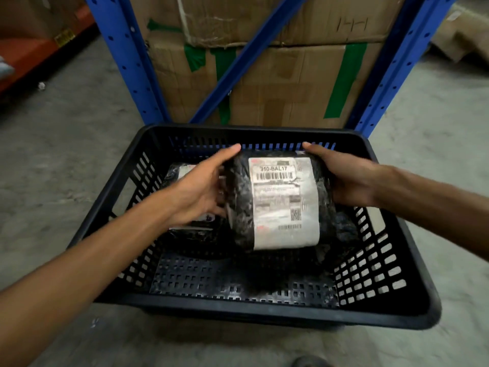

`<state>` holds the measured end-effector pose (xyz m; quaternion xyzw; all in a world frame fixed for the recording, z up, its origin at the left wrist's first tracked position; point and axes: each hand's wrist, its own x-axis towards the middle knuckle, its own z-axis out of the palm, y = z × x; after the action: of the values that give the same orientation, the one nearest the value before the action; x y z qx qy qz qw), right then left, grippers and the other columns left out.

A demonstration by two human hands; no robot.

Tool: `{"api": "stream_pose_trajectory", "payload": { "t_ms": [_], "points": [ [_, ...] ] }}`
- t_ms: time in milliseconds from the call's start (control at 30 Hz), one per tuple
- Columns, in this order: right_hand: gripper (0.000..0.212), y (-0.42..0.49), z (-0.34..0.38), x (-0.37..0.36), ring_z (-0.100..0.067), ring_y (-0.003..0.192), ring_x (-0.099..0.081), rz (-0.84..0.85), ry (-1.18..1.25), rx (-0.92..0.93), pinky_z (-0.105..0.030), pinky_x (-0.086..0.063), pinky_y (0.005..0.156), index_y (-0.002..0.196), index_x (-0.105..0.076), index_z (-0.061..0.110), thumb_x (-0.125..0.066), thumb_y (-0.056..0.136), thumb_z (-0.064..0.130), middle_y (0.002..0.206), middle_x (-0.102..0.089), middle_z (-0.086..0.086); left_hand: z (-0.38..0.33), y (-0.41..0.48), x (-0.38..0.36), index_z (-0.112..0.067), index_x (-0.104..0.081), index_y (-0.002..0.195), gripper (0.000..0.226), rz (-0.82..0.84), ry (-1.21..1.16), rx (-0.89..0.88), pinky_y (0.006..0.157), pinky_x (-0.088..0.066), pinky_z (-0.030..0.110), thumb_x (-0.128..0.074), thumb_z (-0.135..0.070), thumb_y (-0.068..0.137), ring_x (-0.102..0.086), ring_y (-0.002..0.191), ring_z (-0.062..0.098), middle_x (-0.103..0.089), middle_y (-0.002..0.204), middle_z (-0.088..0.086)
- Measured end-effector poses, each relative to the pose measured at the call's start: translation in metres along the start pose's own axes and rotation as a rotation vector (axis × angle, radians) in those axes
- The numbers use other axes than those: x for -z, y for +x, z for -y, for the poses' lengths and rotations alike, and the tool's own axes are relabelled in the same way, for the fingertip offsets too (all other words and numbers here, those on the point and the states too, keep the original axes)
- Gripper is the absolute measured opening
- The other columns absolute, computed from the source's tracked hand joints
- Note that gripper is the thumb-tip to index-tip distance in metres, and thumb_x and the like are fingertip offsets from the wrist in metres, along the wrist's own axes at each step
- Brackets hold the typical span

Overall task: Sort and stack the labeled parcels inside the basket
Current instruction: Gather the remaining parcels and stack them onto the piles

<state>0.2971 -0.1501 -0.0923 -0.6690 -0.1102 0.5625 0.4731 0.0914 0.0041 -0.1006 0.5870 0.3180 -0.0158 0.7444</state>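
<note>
A black slotted plastic basket [264, 312] stands on the concrete floor. Inside it, both hands hold a bulky black-wrapped parcel [280, 202] with a white label face up. My left hand [201, 186] grips its left side and my right hand [344, 176] grips its right side. A second black parcel [185, 234] with a white label lies in the basket's left half, partly hidden under my left hand and wrist. More dark wrapping [344, 226] shows under the held parcel on the right; what it belongs to I cannot tell.
Directly behind the basket rise a blue steel rack [127, 62] and stacked cardboard boxes [285, 83] with green tape. An orange shelf beam [31, 54] runs at the far left. Flattened cardboard [465, 35] lies at the upper right. Bare concrete floor surrounds the basket.
</note>
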Motion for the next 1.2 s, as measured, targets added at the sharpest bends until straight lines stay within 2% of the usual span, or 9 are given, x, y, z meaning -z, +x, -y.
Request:
{"api": "stream_pose_trajectory", "payload": {
  "t_ms": [167,267,433,567,633,800,933,1033,1200],
  "points": [
    [0.036,0.019,-0.022,-0.015,-0.029,0.086,-0.077,-0.095,0.089,-0.021,-0.040,-0.060,0.074,0.112,-0.071,0.009,-0.067,0.088,0.035,0.102,-0.079,-0.015,0.035,0.025,-0.011,-0.012,-0.059,0.128,0.083,-0.222,0.155,0.032,0.103,-0.050,0.041,-0.090,-0.037,0.055,-0.069,0.111,0.021,-0.073,0.120,0.003],
    [0.033,0.029,-0.038,-0.014,-0.029,0.082,-0.078,-0.148,-0.056,0.022,-0.046,-0.062,0.077,0.109,-0.070,0.001,-0.078,0.077,0.005,0.100,-0.079,-0.015,0.052,0.046,-0.017,-0.009,-0.053,0.126,0.074,-0.286,0.209,0.088,0.102,-0.051,0.042,-0.087,-0.028,0.063,-0.064,0.114,0.024,-0.067,0.125,0.005],
    [0.036,0.051,-0.043,-0.017,-0.021,0.083,-0.072,-0.226,-0.125,0.106,-0.041,-0.061,0.080,0.110,-0.061,0.010,-0.077,0.078,0.002,0.105,-0.074,-0.009,0.056,0.082,-0.027,-0.003,-0.051,0.125,0.052,-0.424,0.308,0.119,0.098,-0.049,0.035,-0.075,-0.014,0.081,-0.058,0.113,0.023,-0.061,0.122,0.003],
    [0.099,0.074,-0.051,-0.026,-0.027,0.114,-0.062,-0.282,-0.392,0.143,-0.038,-0.053,0.096,0.153,0.000,0.018,-0.071,0.086,0.009,0.139,-0.057,-0.014,0.062,0.094,-0.039,-0.005,-0.047,0.138,0.056,-0.470,0.542,0.151,0.093,-0.052,0.030,-0.063,-0.005,0.084,-0.061,0.114,0.025,-0.064,0.127,0.006],
    [0.106,0.086,-0.062,-0.030,-0.032,0.128,-0.055,-0.303,-0.488,0.138,-0.040,-0.044,0.109,0.151,0.017,0.016,-0.068,0.089,0.015,0.145,-0.052,-0.016,0.064,0.097,-0.042,-0.002,-0.012,0.157,0.088,-0.432,0.655,0.203,0.100,-0.050,0.028,-0.063,-0.008,0.086,-0.059,0.124,0.026,-0.060,0.138,0.011],
    [0.094,0.088,-0.053,-0.036,-0.034,0.129,-0.054,-0.369,-0.715,0.074,-0.037,-0.045,0.104,0.153,0.000,0.005,-0.067,0.090,0.026,0.145,-0.049,-0.019,0.057,0.096,-0.044,0.000,-0.013,0.156,0.089,-0.486,0.767,0.241,0.102,-0.049,0.029,-0.066,-0.003,0.086,-0.056,0.128,0.027,-0.053,0.143,0.014],
    [0.051,0.046,-0.008,-0.035,-0.025,0.123,-0.056,-0.191,-1.359,0.020,-0.029,-0.046,0.095,0.137,-0.048,0.009,-0.062,0.092,0.028,0.137,-0.056,-0.009,0.035,0.080,-0.047,-0.005,-0.028,0.153,0.076,-0.339,0.931,0.233,0.103,-0.048,0.031,-0.066,-0.011,0.088,-0.054,0.129,0.028,-0.047,0.149,0.014],
    [0.045,0.006,0.015,-0.022,-0.026,0.119,-0.060,-0.054,-1.833,0.173,-0.036,-0.053,0.095,0.131,-0.058,0.017,-0.063,0.087,0.029,0.131,-0.062,-0.004,-0.004,0.059,-0.061,-0.009,-0.055,0.133,0.049,-0.274,1.172,0.108,0.102,-0.047,0.035,-0.066,-0.030,0.090,-0.054,0.127,0.029,-0.050,0.146,0.012],
    [0.051,-0.027,0.002,0.004,-0.029,0.115,-0.065,0.089,-2.156,0.292,-0.039,-0.053,0.095,0.122,-0.063,0.018,-0.075,0.075,0.033,0.123,-0.067,-0.006,0.009,0.052,-0.107,-0.017,-0.060,0.103,0.022,0.122,0.885,0.188,0.073,-0.048,0.029,-0.071,-0.028,0.087,-0.057,0.088,0.020,-0.062,0.096,0.005]
  ]
}}
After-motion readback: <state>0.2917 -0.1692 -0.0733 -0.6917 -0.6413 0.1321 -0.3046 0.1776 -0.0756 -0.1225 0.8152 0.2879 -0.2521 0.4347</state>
